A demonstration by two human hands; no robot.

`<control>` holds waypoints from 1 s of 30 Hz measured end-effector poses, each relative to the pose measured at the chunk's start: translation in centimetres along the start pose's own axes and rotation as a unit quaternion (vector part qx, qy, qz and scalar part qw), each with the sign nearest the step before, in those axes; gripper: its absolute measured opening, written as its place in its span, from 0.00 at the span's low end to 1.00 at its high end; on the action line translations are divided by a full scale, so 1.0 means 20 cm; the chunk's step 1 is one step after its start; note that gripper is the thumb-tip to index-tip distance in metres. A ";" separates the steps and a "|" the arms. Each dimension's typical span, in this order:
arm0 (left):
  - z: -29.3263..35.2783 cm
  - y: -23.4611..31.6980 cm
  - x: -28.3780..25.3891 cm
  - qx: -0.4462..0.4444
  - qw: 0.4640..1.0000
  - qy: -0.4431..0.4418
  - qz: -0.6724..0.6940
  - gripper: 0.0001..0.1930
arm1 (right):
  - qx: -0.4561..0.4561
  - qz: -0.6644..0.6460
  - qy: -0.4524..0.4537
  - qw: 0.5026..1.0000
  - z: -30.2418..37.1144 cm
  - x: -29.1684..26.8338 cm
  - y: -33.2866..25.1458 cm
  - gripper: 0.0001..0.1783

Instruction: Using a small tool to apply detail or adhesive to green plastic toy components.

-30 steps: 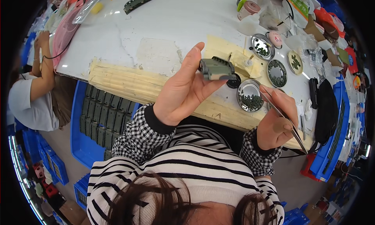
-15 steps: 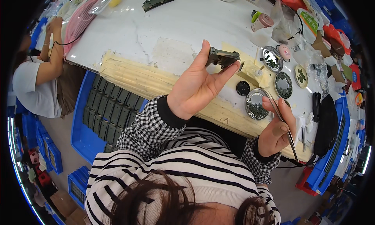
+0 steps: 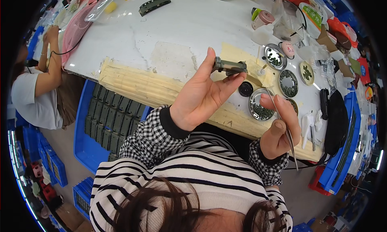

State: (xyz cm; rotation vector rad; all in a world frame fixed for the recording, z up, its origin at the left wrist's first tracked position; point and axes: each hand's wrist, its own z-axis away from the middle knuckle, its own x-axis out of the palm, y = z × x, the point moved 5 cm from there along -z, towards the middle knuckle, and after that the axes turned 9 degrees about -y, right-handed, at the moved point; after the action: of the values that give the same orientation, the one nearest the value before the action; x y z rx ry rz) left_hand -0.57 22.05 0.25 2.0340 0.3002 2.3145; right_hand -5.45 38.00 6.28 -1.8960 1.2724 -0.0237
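Note:
Between the thumb and fingers of my left hand (image 3: pixel 201 91) is a dark green moulded plastic part (image 3: pixel 229 66), held above the table. My right hand (image 3: pixel 281 129) has a pair of metal tweezers (image 3: pixel 287 132) lying along its fingers. The tweezers' upper end reaches toward the round dishes. Just beyond that hand stands a metal dish of small dark green pieces (image 3: pixel 260 111). Another such dish (image 3: pixel 288 83) and a third, sparsely filled one (image 3: pixel 275 56) lie farther off. A small black round cap (image 3: pixel 245 89) is beside the nearest dish.
A blue crate (image 3: pixel 82 141) with rows of similar green parts stands left of my lap. One more green part (image 3: pixel 155 5) lies at the table's far side. A white cloth and plastic bags crowd the right. A person (image 3: pixel 38 87) sits at the left.
The green part in my left hand has tilted, showing more of its long side. My right hand has moved slightly left with the tweezers. The view has shifted a little.

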 end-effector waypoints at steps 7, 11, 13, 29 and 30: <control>0.15 0.00 -0.04 0.021 0.979 0.060 -0.196 0.20 | 0.093 0.054 0.070 0.992 0.04 -0.16 0.11 0.24; 0.24 0.06 -0.04 -0.025 0.955 0.023 -0.293 0.31 | 0.179 0.259 0.002 0.949 0.01 -0.42 0.21 0.16; 0.27 0.11 -0.07 -0.030 0.966 0.006 -0.257 0.28 | 0.254 0.269 -0.052 0.928 0.02 -0.49 0.30 0.09; 0.28 0.14 -0.22 0.018 0.998 -0.014 0.055 0.15 | 0.224 0.306 -0.340 0.861 -0.13 -0.42 0.74 0.07; 0.28 0.13 -0.21 0.009 0.996 -0.038 0.083 0.13 | 0.212 0.314 -0.344 0.859 -0.13 -0.41 0.74 0.07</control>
State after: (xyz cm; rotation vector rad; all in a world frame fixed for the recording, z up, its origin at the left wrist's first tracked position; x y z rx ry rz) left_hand 5.81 19.52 -2.71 2.2292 0.1560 2.3253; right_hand -21.76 40.63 1.86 -0.9034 1.1772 0.6123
